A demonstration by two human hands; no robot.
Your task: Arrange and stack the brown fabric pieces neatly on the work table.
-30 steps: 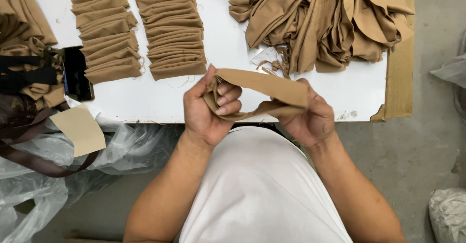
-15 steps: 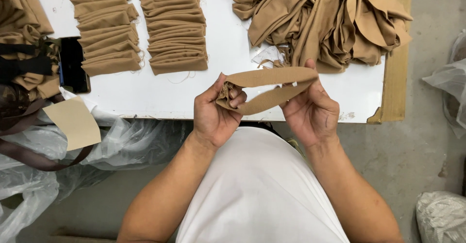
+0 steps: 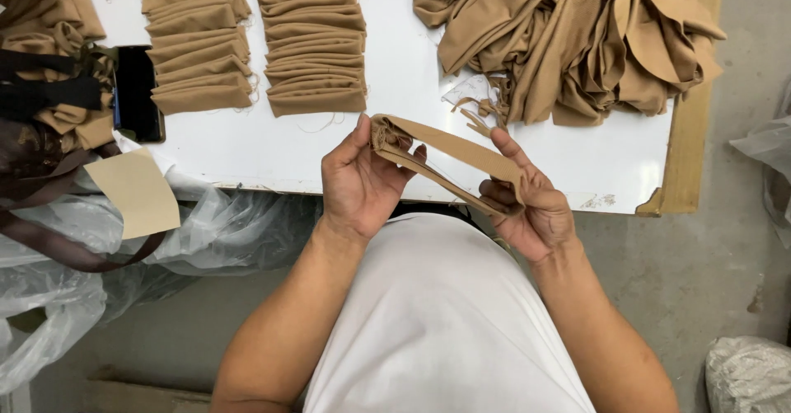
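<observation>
white table [image 3: 395, 91] on grey concrete floor [image 3: 700, 265] | left hand [image 3: 358, 186] fingers pinch tan fabric band [image 3: 449, 153] end | right hand [image 3: 531, 207] fingers curled on other end | band held taut above table edge

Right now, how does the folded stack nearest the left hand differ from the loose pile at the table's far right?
The folded stack lies as a neat column of flat, pleated pieces; the loose pile is a crumpled heap with no order. The folded stack keeps straight edges, while the loose pile sprawls wider, with thin strips hanging from its near edge. Both are the same tan fabric on the white table, like the band that both hands hold.
</observation>
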